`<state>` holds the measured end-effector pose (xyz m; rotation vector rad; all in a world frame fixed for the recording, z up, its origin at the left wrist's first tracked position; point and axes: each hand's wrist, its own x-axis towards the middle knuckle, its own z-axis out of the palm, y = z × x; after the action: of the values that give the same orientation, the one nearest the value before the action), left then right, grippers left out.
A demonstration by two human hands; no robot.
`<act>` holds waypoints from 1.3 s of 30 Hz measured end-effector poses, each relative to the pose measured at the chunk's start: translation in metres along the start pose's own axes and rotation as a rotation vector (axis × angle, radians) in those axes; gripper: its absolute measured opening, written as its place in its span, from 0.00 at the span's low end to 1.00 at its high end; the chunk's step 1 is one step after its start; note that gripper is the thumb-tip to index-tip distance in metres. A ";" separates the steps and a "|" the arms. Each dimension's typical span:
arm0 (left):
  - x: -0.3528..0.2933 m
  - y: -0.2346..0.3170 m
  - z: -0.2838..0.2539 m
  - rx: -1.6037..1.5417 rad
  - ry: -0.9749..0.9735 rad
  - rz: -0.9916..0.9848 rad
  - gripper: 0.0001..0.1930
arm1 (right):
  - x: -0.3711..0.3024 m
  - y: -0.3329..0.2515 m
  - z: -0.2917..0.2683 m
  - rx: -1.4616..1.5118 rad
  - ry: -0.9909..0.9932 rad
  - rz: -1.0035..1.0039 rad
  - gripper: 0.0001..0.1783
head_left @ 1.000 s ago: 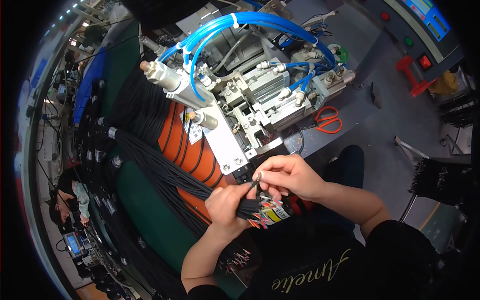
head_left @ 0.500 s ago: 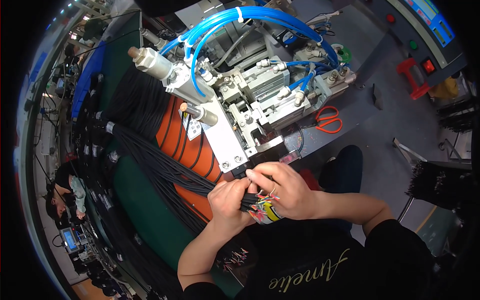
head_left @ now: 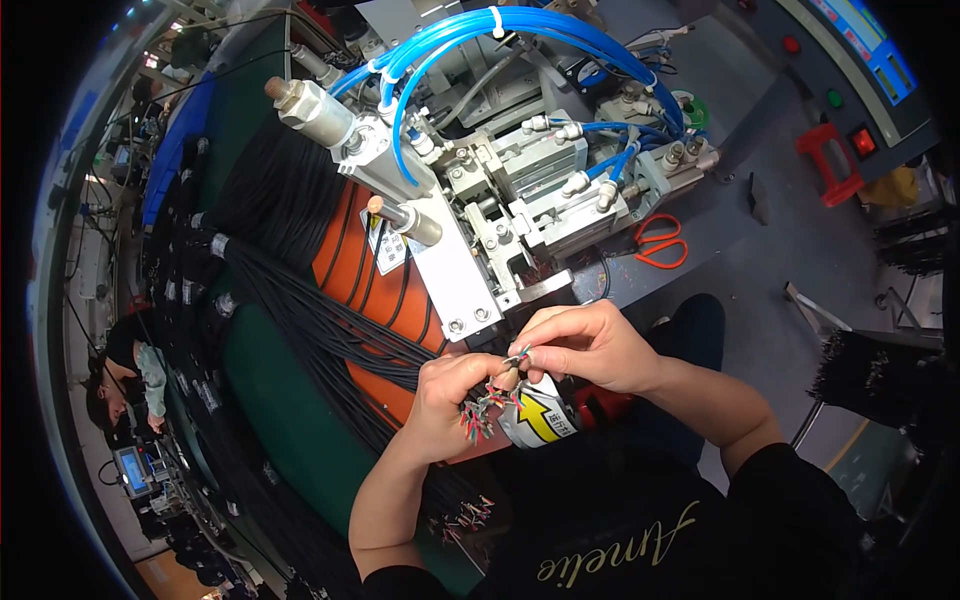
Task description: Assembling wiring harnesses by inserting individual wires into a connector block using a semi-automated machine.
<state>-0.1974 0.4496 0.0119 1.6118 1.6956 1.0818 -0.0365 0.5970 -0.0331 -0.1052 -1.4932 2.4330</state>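
Observation:
Just in front of the machine's metal plate (head_left: 452,285), my two hands meet. My left hand (head_left: 440,395) is closed around a bundle of black cables, whose stripped ends fan out below its fingers as thin coloured wires (head_left: 478,415). With thumb and forefinger, my right hand (head_left: 600,350) pinches the small coloured wires (head_left: 518,357) at one cable's end, beside my left thumb. Behind and below the hands is a silvery-white rounded part with a yellow arrow (head_left: 538,418).
Blue air hoses (head_left: 480,30) arch over the machine. Orange-handled scissors (head_left: 660,242) lie on the grey table to its right. Long black cables (head_left: 300,300) run across an orange board (head_left: 345,265) at left. A control panel (head_left: 870,70) stands far right; another person (head_left: 120,385) is far left.
My right hand has opened away from the bundle and now pinches one cable's wires. The bundle's coloured ends have shifted left with my left hand, uncovering the yellow arrow.

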 end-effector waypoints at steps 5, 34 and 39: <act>0.002 -0.003 -0.004 -0.108 -0.094 -0.040 0.10 | 0.003 -0.006 -0.002 -0.296 -0.021 -0.138 0.08; -0.005 0.010 0.023 0.536 0.147 0.095 0.21 | 0.004 -0.010 0.000 -1.323 0.085 -0.269 0.04; -0.006 0.001 0.027 0.436 0.204 0.094 0.16 | 0.002 -0.005 -0.007 -0.929 0.092 -0.253 0.04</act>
<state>-0.1739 0.4488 -0.0019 1.9142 2.1218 0.9957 -0.0358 0.6058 -0.0316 -0.1920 -2.2848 1.3625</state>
